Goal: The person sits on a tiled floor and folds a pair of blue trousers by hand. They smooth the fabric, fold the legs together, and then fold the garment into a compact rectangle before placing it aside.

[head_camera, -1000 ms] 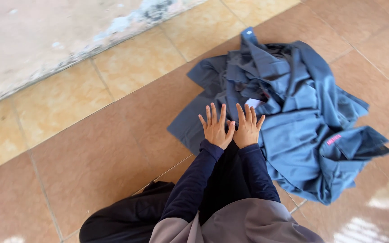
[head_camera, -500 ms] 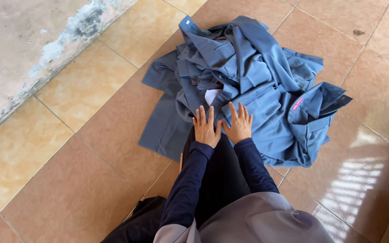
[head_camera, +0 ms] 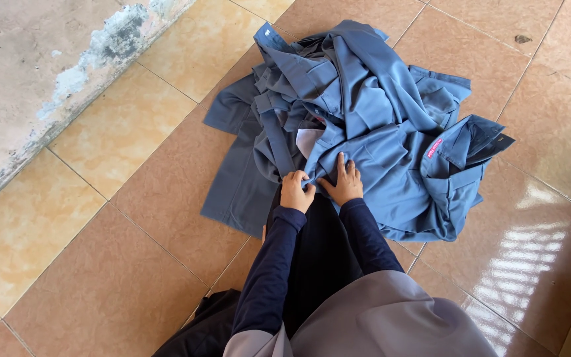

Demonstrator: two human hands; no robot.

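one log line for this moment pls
left hand: gripping fold of blue-grey clothes pile | right hand: flat on pile | surface: tiled floor

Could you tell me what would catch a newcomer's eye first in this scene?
First comes the heap of crumpled blue-grey clothes on the glossy brown floor tiles, in the upper middle of the view. At its near edge the left hand pinches a fold of cloth while the right hand presses flat on it. A worn, flaking wall fills the upper left corner.
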